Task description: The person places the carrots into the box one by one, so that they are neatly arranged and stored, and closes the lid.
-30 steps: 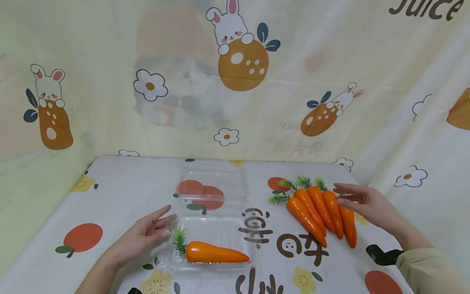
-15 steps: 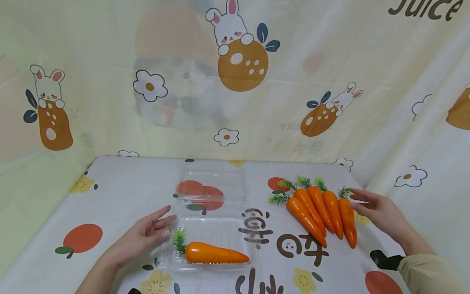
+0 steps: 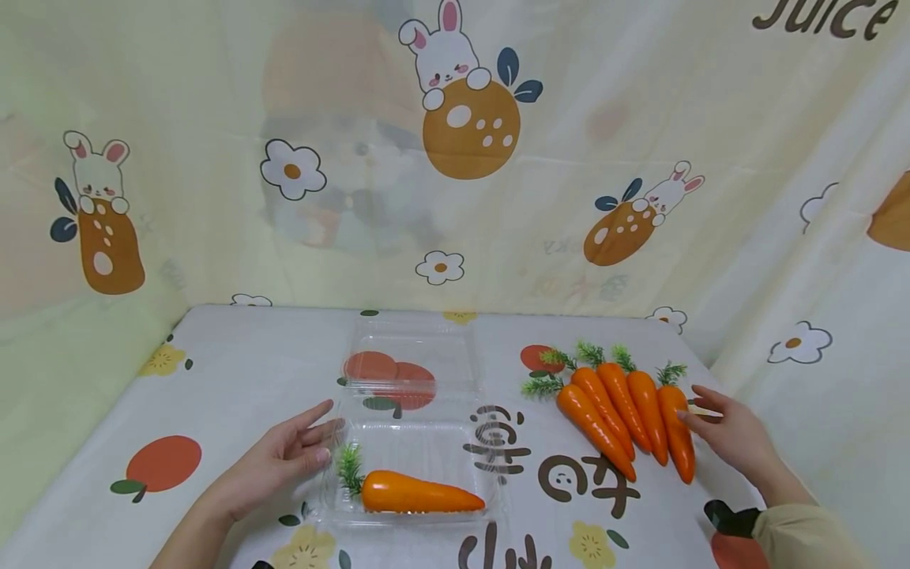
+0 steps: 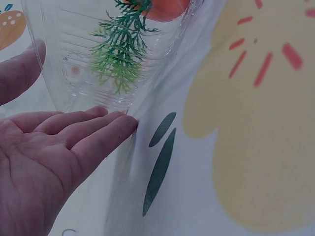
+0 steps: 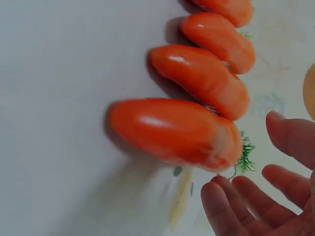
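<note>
A clear hinged plastic box (image 3: 419, 442) lies with its lid folded back, and one toy carrot (image 3: 419, 493) with a green top (image 4: 120, 54) lies inside its near half. My left hand (image 3: 284, 450) rests against the box's left side, fingers extended and thumb apart in the left wrist view. Several toy carrots (image 3: 596, 427) fan out on the right of the table. Beside the rightmost carrot (image 3: 677, 431) is my right hand (image 3: 732, 435), its thumb over the carrot's edge in the head view. The right wrist view has the fingers spread near that carrot's thick end (image 5: 229, 147), holding nothing.
A white tablecloth (image 3: 235, 371) printed with fruit, flowers and lettering covers the table. Behind it hangs a pale curtain (image 3: 526, 229) with rabbit prints, closing in the back and sides. A black strap piece (image 3: 732, 518) sits at my right wrist.
My right hand has moved right and toward me, from above the carrots to the right side of the outermost one. The left hand, box and carrots stay where they were.
</note>
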